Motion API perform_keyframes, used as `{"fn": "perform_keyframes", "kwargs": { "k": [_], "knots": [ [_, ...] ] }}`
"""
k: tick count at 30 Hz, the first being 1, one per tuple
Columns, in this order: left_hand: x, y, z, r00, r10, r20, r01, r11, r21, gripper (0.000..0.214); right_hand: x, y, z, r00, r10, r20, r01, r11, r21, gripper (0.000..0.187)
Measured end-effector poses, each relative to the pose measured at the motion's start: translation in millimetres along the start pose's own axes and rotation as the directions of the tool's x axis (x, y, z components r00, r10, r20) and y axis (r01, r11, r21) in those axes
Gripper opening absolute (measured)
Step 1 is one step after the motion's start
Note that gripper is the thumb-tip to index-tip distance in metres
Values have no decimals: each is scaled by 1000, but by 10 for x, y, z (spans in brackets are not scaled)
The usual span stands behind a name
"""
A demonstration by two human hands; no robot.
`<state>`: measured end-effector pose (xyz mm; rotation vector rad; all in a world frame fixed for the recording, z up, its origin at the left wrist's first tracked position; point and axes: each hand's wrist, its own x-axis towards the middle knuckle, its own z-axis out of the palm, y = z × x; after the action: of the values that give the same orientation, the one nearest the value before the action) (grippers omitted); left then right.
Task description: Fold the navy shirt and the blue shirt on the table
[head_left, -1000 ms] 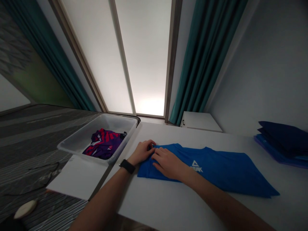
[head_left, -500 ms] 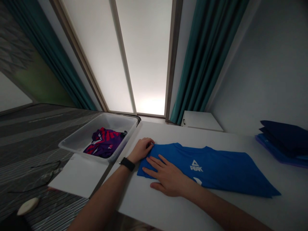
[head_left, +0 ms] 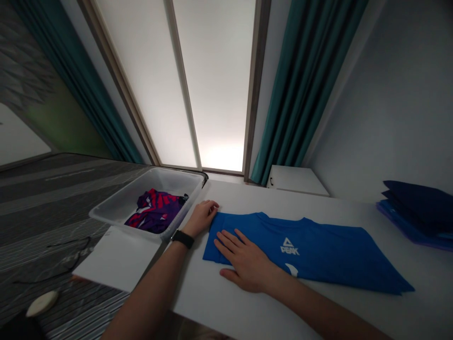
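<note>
From the head camera, the blue T-shirt [head_left: 300,250] lies flat and folded on the white desk [head_left: 247,311], with its white logo facing up. The right hand [head_left: 246,264] rests open on the shirt's near side, fingers spread and pressing down, gripping nothing. The left hand [head_left: 201,218] lies open and relaxed on the desk, just beside the shirt's upper corner, holding nothing. A black watch [head_left: 182,239] sits on the left wrist, close to the clear plastic bin [head_left: 166,177], which holds a purple and red garment [head_left: 155,212]. A stack of dark blue clothes [head_left: 417,208] sits at the far right. Dragging the right hand could rumple the shirt, and a careless left wrist could knock the bin.
</note>
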<state>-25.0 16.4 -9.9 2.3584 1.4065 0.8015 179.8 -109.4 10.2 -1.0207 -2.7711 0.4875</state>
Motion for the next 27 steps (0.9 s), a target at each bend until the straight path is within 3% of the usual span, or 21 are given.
{"fn": "perform_keyframes", "kwargs": {
  "k": [7,13,16,22,27],
  "knots": [
    [-2,-8,-61,998,-66,10,66,996,-58,25,-15,-19,-41,1000,-31,1,31,999,16,65],
    [-18,24,-47,995,30,98,-40,994,100,19,-24,-64,-3,998,-57,14,57,998,23,65],
    [-12,0,-22,995,42,94,-51,994,92,19,-20,-76,4,999,-46,18,46,998,35,62],
    [-26,-1,-7,1000,9,-30,-11,999,-48,25,-18,57,-172,998,23,-52,-21,999,32,59],
    [-154,283,-87,990,13,-139,-21,998,-55,34,-27,359,-300,973,157,-167,-173,981,-84,51]
  ]
}}
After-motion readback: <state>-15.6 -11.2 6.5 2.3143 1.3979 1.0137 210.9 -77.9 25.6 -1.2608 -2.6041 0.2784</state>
